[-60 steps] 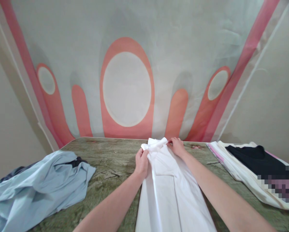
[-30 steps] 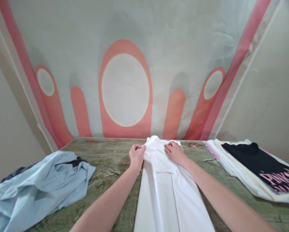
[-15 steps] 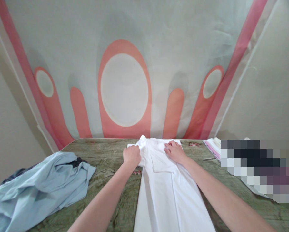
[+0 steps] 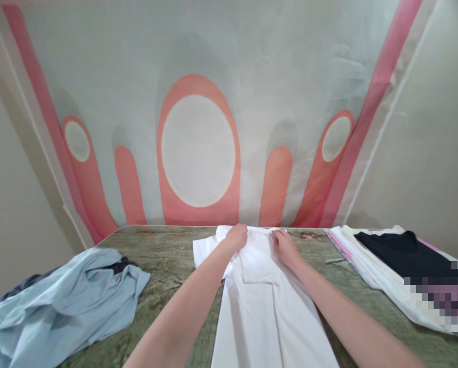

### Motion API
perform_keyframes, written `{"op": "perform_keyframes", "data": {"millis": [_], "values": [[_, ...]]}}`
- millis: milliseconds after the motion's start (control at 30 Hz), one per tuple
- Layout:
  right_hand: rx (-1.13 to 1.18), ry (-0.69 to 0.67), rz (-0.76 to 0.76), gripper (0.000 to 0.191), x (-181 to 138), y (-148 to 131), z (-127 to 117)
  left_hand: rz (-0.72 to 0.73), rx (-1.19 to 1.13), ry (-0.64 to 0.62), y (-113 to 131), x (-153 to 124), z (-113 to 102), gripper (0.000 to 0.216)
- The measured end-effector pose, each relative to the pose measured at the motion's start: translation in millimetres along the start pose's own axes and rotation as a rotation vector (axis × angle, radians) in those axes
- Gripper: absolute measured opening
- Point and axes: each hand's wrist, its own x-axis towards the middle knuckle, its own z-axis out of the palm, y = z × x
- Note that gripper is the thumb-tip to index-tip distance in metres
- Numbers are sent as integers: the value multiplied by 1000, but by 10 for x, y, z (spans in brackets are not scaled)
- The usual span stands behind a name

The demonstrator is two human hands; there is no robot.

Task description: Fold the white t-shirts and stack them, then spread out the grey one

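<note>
I hold the far end of a white short-sleeved shirt (image 4: 257, 301) in both fists, the garment stretched lengthwise over the middle of a wood-patterned table (image 4: 167, 263). My left hand (image 4: 236, 237) is curled tight over the cloth at the far edge, its fingertips hidden; my right hand (image 4: 285, 248), just to the right, pinches the same edge between bent fingers and thumb. One short sleeve (image 4: 204, 251) juts out to the left beneath my left forearm, and a folded layer leaves a stepped crease down the shirt's front. At left, well apart, a light blue garment (image 4: 75, 306) lies rumpled over dark cloth (image 4: 122, 265). At right, a black T-shirt (image 4: 395, 250) tops a stack of pale garments (image 4: 370, 273). Beyond the far edge stands a pink-and-orange patterned backdrop (image 4: 200, 217).
</note>
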Motion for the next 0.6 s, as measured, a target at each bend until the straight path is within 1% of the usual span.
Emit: {"op": "perform_keyframes", "data": {"millis": [67, 133, 233, 300, 433, 600], "values": [[-12, -13, -2, 40, 0, -10, -6, 10, -24, -39, -34, 125, 33, 18], [-45, -54, 6, 39, -3, -45, -28, 31, -39, -72, -96, 184, 40, 18], [-120, -140, 49, 36, -9, -118, -81, 52, -43, -100, -195, 196, 26, 22], [-153, -174, 81, 35, -12, -161, -117, 50, -41, -100, -251, 187, 13, 23], [-173, -199, 100, 34, -22, -209, -165, 44, -19, -90, -335, 165, 6, 18], [-180, -189, 99, 34, -39, -212, -170, 56, 43, -107, -373, 152, 7, 17]]}}
